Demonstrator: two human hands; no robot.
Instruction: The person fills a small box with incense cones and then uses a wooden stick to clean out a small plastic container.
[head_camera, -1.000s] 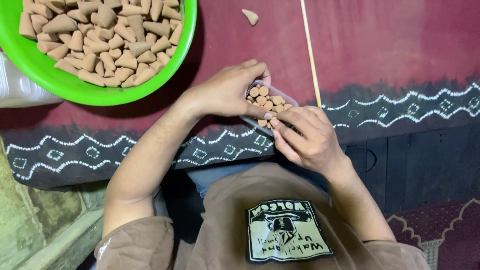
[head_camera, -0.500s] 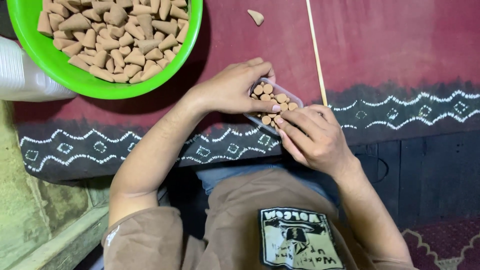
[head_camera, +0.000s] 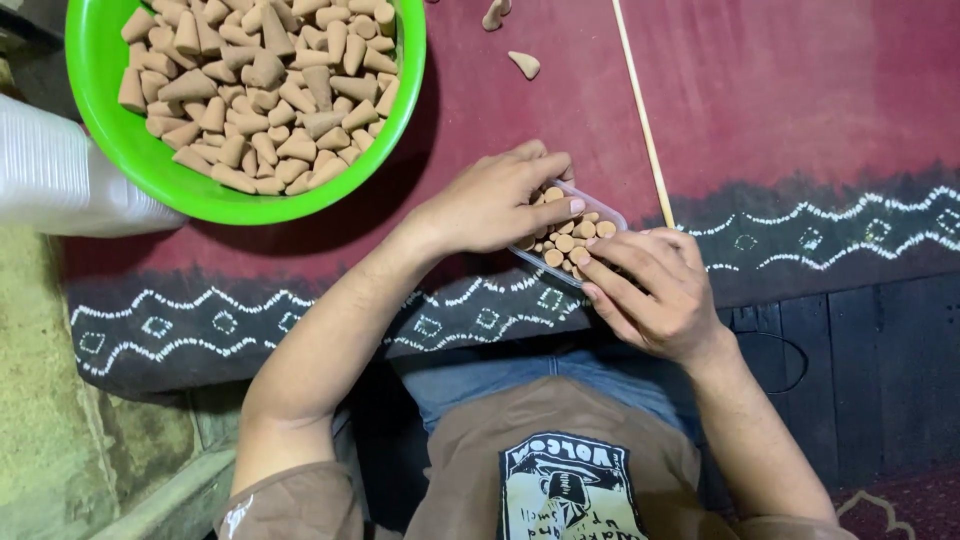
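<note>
Left hand (head_camera: 500, 205) hides half of clear box (head_camera: 590, 212); green bowl (head_camera: 130, 150) cut off at top.

Cones in a small box between two hands

The clear plastic box (head_camera: 572, 240) holds incense cones (head_camera: 570, 238) on the cloth (head_camera: 780, 110); left hand (head_camera: 495, 205) over its left side, right hand (head_camera: 650, 285) at its right (touching it). The bowl (head_camera: 110, 120) of cones lies far left, a thin stick (head_camera: 643, 110) just right.

left hand (head_camera: 497, 205) palm-down, right hand (head_camera: 648, 290) fingers curled, fingertips meeting
</note>
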